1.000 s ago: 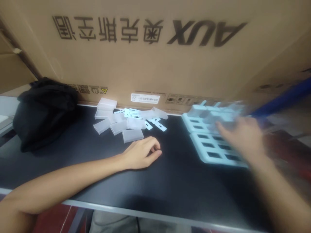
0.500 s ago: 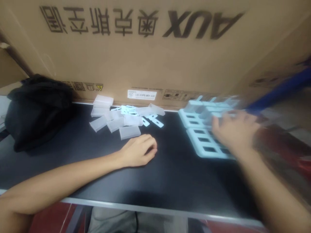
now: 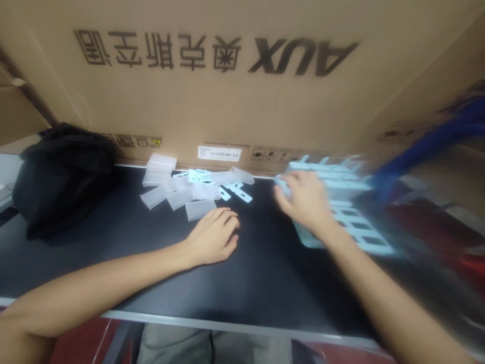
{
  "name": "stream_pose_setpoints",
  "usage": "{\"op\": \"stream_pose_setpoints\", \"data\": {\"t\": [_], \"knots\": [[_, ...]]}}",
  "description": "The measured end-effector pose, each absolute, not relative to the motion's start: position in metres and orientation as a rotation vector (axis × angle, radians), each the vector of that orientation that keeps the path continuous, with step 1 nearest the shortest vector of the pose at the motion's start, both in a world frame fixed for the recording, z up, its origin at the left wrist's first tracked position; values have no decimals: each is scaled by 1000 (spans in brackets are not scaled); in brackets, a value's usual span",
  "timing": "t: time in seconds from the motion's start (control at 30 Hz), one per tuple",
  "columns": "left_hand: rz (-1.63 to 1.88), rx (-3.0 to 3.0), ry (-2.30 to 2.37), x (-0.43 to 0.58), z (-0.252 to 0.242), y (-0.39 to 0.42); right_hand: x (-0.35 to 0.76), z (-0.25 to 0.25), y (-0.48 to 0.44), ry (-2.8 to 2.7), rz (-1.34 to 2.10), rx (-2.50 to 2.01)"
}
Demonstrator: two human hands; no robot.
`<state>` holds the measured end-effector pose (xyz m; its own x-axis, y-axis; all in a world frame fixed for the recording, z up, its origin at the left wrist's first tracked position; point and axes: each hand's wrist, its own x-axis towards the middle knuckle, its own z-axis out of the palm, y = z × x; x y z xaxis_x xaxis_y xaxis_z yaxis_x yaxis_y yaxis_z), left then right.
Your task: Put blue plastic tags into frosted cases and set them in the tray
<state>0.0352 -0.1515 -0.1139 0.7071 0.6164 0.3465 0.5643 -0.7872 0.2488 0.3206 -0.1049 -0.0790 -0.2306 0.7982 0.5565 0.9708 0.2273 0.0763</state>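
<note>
My left hand (image 3: 214, 235) rests on the black tabletop with its fingers loosely bent and slightly apart, holding nothing visible. Just beyond its fingertips lie several frosted plastic sleeves (image 3: 200, 209). Light-blue flat strips with slots (image 3: 242, 193) are heaped among them. On the right, my right hand (image 3: 306, 199) has its fingers curled over the left corner of a light-blue slotted rack (image 3: 369, 240). The forearm hides part of that rack. Blocky pieces with upright tabs (image 3: 329, 174) stand in its back rows, blurred at the right end.
A large cardboard box (image 3: 170, 106) stands along the table's back edge. At the left sits a black cloth bundle (image 3: 64, 182). Behind the rack a blue bar (image 3: 428, 136) slants up to the right. The table's pale front edge (image 3: 212, 323) runs before my lap.
My right hand has moved left across the rack, from its middle to its left corner. The left hand stays in place, its fingers slightly straighter. The view has tilted up a little.
</note>
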Motion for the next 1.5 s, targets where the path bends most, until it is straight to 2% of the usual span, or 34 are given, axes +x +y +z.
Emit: {"op": "stream_pose_setpoints", "data": {"t": [0.13, 0.4, 0.7, 1.07, 1.33, 1.5], "knots": [[599, 2802, 977, 36, -116, -151, 275, -80, -69, -2374, -438, -1575], [546, 2820, 947, 35, -119, -151, 256, -85, -18, -2468, -271, -1739], [522, 2828, 913, 35, -118, -151, 278, -69, -37, -2421, -36, -1794], [614, 2862, 969, 35, -113, -151, 281, -60, -107, -2537, 719, -1286], [476, 2837, 967, 36, -110, -149, 304, -34, -135, -2384, 417, -1454], [467, 2761, 928, 37, -107, -149, 311, -22, -145, -2451, 458, -1377]]}}
